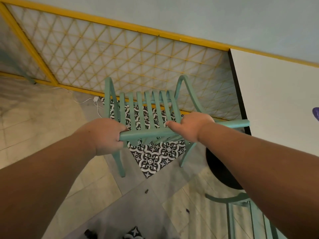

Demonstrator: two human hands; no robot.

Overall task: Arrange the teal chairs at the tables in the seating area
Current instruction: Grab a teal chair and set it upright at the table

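Head view: left hand (107,136) and right hand (189,126) wrap fingers round the teal chair (146,134) back rail; seemingly to steer it beside the white table (279,100) right of them.

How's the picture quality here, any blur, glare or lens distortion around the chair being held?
Head view: the wide-angle lens bows the yellow frame and tilts the room; the teal chair, left hand and right hand are fairly sharp; light is soft and even, no glare.
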